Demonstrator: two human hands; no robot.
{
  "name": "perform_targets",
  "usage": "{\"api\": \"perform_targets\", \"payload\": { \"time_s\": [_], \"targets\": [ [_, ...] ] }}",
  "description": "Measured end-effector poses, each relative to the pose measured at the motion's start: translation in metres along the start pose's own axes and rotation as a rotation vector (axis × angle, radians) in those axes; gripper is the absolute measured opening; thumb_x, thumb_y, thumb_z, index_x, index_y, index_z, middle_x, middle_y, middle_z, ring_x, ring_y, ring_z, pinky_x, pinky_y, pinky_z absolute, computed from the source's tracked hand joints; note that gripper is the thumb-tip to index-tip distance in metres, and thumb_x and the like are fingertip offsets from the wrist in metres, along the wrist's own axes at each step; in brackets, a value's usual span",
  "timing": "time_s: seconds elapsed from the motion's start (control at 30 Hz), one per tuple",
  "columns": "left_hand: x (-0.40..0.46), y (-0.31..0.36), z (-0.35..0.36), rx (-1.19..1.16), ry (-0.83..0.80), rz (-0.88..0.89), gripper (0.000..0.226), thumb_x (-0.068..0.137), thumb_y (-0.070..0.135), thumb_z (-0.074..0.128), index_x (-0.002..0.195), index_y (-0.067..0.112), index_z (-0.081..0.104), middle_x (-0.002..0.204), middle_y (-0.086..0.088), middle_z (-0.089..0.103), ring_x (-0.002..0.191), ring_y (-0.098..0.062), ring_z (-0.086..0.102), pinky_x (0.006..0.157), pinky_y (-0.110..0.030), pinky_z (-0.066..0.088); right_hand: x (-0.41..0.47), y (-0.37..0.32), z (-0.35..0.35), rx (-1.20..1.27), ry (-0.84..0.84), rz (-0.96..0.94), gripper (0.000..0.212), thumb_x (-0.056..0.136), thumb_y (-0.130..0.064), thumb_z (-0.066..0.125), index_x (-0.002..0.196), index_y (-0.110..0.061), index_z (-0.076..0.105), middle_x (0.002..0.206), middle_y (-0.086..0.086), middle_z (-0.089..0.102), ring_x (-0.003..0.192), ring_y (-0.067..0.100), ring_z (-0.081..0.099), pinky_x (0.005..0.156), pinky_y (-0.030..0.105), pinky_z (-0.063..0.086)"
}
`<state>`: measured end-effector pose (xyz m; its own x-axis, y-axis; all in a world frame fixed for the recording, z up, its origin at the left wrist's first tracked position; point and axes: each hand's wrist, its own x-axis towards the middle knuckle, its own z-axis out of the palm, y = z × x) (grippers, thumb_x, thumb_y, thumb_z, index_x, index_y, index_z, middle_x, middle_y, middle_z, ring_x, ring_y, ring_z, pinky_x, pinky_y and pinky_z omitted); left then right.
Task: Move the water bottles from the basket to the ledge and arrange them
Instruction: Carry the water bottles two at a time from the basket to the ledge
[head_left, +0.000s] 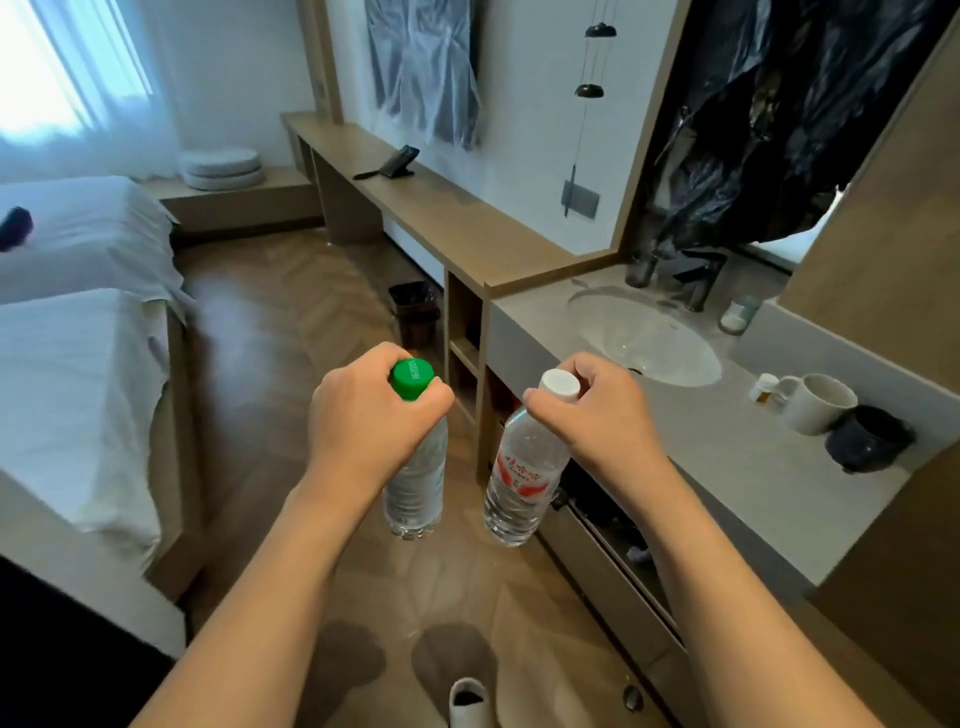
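Note:
My left hand grips the neck of a clear water bottle with a green cap, which hangs upright over the wooden floor. A second clear bottle, with a white cap and a red label, is held at the neck by my right hand and tilts slightly. The two bottles hang side by side, a little apart, just left of the grey counter. A long wooden ledge runs along the wall ahead. No basket is in view.
A white sink is set in the counter, with a white mug, a dark mug and a small jar near it. A phone sits on the ledge. A black bin stands on the floor; a bed is left.

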<state>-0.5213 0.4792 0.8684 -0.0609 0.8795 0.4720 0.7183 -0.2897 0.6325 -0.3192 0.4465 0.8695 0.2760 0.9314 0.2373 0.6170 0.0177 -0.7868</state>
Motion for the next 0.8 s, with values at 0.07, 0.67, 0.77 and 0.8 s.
{"api": "perform_targets", "payload": {
  "time_s": [0.07, 0.67, 0.77, 0.8],
  "targets": [
    [0.023, -0.01, 0.012, 0.012, 0.03, -0.017, 0.014, 0.073, 0.034, 0.072, 0.076, 0.023, 0.063, 0.063, 0.008, 0.058, 0.064, -0.018, 0.056, 0.06, -0.028, 0.039, 0.03, 0.002, 0.016, 0.01, -0.025, -0.023, 0.023, 0.072, -0.041, 0.073, 0.072, -0.025, 0.056, 0.073, -0.008, 0.061, 0.071, 0.011, 0.061, 0.059, 0.037, 0.055],
    [0.233, -0.069, 0.109, 0.113, 0.063, -0.089, 0.015, 0.076, 0.035, 0.071, 0.072, 0.025, 0.061, 0.056, 0.01, 0.052, 0.057, -0.01, 0.051, 0.051, -0.02, 0.032, 0.275, 0.028, 0.102, -0.037, -0.175, -0.066, 0.025, 0.075, -0.046, 0.072, 0.083, -0.027, 0.058, 0.078, -0.01, 0.062, 0.074, 0.007, 0.059, 0.055, 0.025, 0.045],
    [0.268, -0.088, 0.126, 0.097, 0.047, -0.132, 0.015, 0.074, 0.037, 0.071, 0.074, 0.026, 0.062, 0.06, 0.008, 0.057, 0.062, -0.01, 0.055, 0.053, -0.021, 0.036, 0.309, 0.027, 0.122, -0.055, -0.186, -0.061, 0.024, 0.075, -0.044, 0.073, 0.083, -0.027, 0.058, 0.077, -0.01, 0.061, 0.073, 0.007, 0.059, 0.055, 0.026, 0.045],
    [0.281, -0.097, 0.13, 0.087, 0.047, -0.149, 0.015, 0.074, 0.037, 0.071, 0.073, 0.026, 0.062, 0.059, 0.008, 0.057, 0.062, -0.009, 0.055, 0.054, -0.02, 0.036, 0.321, 0.025, 0.13, -0.059, -0.185, -0.053, 0.023, 0.075, -0.043, 0.073, 0.082, -0.027, 0.058, 0.076, -0.01, 0.061, 0.074, 0.008, 0.059, 0.056, 0.028, 0.049]
  ]
}}
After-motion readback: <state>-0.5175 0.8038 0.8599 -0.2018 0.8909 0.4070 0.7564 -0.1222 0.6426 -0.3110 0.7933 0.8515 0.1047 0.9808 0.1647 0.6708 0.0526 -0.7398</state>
